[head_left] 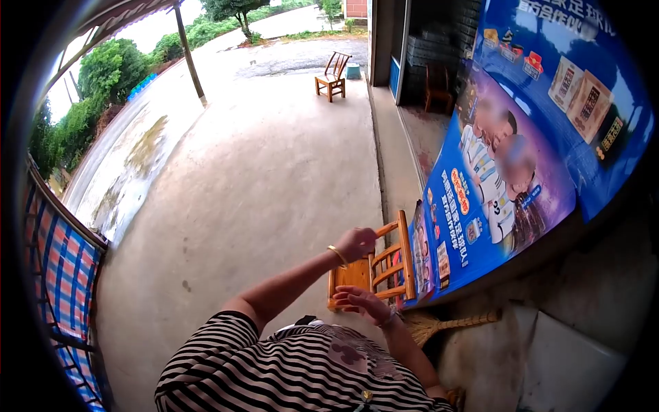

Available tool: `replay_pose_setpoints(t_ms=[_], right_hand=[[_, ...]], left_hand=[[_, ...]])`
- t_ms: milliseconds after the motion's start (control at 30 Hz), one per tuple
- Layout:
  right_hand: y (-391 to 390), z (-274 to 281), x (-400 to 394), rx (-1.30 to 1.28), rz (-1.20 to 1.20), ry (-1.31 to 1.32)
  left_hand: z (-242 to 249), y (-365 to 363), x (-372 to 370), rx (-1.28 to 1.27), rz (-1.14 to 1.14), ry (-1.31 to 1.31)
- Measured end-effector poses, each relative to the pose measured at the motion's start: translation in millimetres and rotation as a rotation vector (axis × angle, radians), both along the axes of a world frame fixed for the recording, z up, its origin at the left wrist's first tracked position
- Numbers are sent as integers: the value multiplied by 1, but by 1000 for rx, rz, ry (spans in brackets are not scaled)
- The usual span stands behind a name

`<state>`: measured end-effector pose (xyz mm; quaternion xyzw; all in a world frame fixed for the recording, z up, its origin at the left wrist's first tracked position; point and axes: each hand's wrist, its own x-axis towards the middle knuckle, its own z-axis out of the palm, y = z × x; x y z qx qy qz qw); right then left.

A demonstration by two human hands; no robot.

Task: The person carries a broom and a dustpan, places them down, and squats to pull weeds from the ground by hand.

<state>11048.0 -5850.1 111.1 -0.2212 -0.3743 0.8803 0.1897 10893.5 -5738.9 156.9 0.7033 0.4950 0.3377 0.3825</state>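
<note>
A varnished wooden chair (352,276) is right in front of me, its slatted back toward the right. My left hand (357,244), with a gold bangle at the wrist, has its fingers curled at the far side post of the chair's back. Closer to my body, my right hand (364,303) is open, fingers stretched leftward over the near edge of the chair. Part of the seat and the near post are hidden behind this hand.
A straw broom (449,324) lies beside the chair on the right. Blue printed poster sheeting (439,226) covers a counter there. Another wooden chair (332,77) stands far ahead near a doorway. Striped tarpaulin (65,264) hangs along the left side.
</note>
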Motion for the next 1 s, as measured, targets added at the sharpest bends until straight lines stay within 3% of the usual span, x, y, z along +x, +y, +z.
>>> replay_pose_setpoints(t_ms=[133,200,267,300,333,400,600,700,800,900,933,967,1000], right_hand=[[8,17,-58,110,158,178],[3,24,-82,-15,65,280],[4,19,-106,116,41,303],[5,10,-121,393,28,165],[-1,31,-136,839,7,33],[-10,64,-167,331,73,-30],[5,72,-241,407,291,-56],[-5,119,-271,420,368,-156],[1,182,-268,632,339,154],[14,250,-249,794,-176,135],[17,276,-245,1001,-317,96],[18,302,-243,1251,-429,137],[13,330,-240,1474,-496,81]], left_hand=[[76,-23,41,438,-183,206],[77,-25,33,567,-228,216],[71,-22,8,680,-189,190],[67,-20,-9,680,-152,208],[68,-19,-28,678,-113,223],[76,-20,-63,684,-118,364],[94,-25,-151,805,4,327],[111,-25,-206,889,117,283],[150,-41,-281,942,261,224],[228,-87,-347,943,376,3],[257,-111,-362,932,419,-47],[281,-136,-373,813,392,-280],[302,-158,-384,881,338,-336]])
